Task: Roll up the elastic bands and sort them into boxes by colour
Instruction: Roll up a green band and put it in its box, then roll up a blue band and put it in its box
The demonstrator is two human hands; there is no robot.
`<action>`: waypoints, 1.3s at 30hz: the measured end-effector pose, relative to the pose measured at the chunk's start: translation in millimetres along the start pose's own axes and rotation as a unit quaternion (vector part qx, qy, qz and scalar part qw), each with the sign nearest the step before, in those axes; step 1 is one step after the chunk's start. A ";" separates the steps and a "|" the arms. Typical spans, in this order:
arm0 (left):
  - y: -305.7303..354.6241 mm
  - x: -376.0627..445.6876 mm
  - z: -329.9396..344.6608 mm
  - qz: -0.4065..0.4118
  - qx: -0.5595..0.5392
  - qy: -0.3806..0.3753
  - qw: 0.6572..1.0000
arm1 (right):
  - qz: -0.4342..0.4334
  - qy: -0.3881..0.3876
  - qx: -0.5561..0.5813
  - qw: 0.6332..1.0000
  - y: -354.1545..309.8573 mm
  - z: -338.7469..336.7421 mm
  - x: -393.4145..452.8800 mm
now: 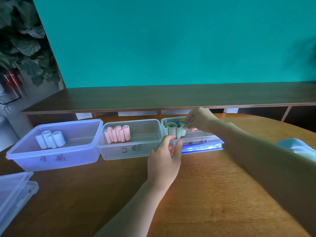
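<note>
Three clear boxes are lined up on the table (205, 194): pale blue rolls (50, 139) in the left box (51, 161), pink rolls (118, 133) in the middle box (130, 151), green rolls (174, 130) standing upright in the right box (196, 139). A green roll is pinched by the right hand (198, 119); the left hand (165, 159) is loosely curled, holding nothing.

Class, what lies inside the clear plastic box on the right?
Inside the clear plastic box on the right, green rolled bands stand upright, one pinched by the right hand. Something blue shows behind them; the hand and rolls hide the rest.
</note>
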State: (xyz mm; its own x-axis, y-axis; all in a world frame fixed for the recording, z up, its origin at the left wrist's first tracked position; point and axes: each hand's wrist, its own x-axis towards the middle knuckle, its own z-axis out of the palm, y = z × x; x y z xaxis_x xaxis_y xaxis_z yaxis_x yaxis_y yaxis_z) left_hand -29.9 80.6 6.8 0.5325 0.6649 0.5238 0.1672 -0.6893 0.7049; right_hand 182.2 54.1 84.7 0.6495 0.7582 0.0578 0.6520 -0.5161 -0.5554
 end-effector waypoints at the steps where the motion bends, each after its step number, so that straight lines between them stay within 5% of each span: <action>1: -0.2 0.1 0.0 0.001 0.001 0.001 1.000 | -0.001 0.000 -0.001 1.000 0.5 0.8 0.4; 28: -2.2 0.7 -0.7 0.022 0.021 0.030 0.999 | -0.009 -0.016 -0.014 1.000 7.3 0.5 -1.6; 39: 17.5 -16.8 -1.1 0.088 0.047 0.069 0.993 | -0.031 0.064 0.005 0.997 12.0 -42.7 -60.3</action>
State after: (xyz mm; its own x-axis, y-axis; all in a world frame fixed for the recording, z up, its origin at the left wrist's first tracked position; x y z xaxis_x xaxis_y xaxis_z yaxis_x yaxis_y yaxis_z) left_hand -36.8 57.7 10.9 0.4419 0.5613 0.6998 0.1622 -0.8172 0.5530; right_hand 167.5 -14.8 110.0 0.6535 0.7307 0.1975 0.6884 -0.4653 -0.5564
